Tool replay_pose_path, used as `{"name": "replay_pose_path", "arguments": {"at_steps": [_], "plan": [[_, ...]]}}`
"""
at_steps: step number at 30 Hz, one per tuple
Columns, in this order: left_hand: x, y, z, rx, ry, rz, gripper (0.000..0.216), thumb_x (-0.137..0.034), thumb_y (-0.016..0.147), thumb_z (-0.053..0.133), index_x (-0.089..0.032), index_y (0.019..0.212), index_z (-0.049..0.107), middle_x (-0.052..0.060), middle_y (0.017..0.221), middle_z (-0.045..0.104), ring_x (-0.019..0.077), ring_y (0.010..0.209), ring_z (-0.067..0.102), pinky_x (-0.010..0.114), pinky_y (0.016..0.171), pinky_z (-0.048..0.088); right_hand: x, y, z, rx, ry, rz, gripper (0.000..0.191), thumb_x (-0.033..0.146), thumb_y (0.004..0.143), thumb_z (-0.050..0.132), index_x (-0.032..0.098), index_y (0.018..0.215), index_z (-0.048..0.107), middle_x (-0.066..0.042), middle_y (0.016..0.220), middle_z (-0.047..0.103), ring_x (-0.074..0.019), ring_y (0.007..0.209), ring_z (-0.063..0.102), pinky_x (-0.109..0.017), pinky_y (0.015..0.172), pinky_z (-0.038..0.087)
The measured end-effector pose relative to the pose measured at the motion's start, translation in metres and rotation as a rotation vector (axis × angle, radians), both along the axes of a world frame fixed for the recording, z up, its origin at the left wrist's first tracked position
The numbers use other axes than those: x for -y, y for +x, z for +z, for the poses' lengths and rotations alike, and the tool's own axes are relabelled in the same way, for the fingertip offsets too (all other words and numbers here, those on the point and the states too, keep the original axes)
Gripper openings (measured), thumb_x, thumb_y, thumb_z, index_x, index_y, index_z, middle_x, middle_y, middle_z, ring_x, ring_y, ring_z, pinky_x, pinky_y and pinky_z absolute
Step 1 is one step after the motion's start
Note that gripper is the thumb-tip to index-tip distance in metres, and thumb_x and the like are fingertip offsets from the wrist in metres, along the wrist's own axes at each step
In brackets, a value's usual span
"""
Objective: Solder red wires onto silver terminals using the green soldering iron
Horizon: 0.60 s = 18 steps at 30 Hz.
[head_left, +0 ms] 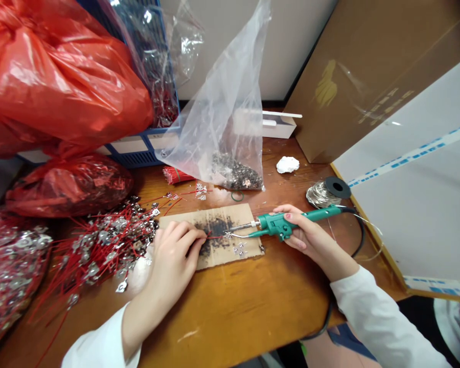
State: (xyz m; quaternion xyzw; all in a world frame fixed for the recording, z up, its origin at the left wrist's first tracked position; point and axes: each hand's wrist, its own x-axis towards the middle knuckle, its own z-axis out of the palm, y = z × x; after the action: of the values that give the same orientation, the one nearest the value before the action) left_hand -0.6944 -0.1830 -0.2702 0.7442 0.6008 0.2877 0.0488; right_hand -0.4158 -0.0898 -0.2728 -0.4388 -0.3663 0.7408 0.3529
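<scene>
Two hands over scorched brown cardboard sheet (240,250): left hand (170,268) pinching thin red wire (214,237), right hand (310,235) gripping green plastic soldering gun (278,225); burn risk if steel tip (239,226) slipped toward left hand.

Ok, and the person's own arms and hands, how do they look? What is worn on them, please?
Both forearms are covered by long white sleeves, the left sleeve and the right sleeve, which end near the wrists. The left hand and the right hand are bare, without gloves. A fingernail on the right hand looks painted pink.
</scene>
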Motion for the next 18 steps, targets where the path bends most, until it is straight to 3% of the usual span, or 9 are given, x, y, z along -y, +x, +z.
{"name": "replay_pose_path", "arguments": {"at_steps": [18], "plan": [[-0.0006,0.0010,0.0011,-0.008,-0.032,0.017,0.020,-0.022,0.095,0.050,-0.022,0.086,0.067,0.003,0.086,0.067,0.0210,0.083,0.054,0.036,0.070,0.034,0.0024,-0.0045,0.0054,0.055,0.032,0.024,0.021,0.033,0.072,0.068,0.020,0.089,0.069,-0.005,0.089,0.072,-0.0009,0.032,0.031,-0.020,0.032,0.013]]}}
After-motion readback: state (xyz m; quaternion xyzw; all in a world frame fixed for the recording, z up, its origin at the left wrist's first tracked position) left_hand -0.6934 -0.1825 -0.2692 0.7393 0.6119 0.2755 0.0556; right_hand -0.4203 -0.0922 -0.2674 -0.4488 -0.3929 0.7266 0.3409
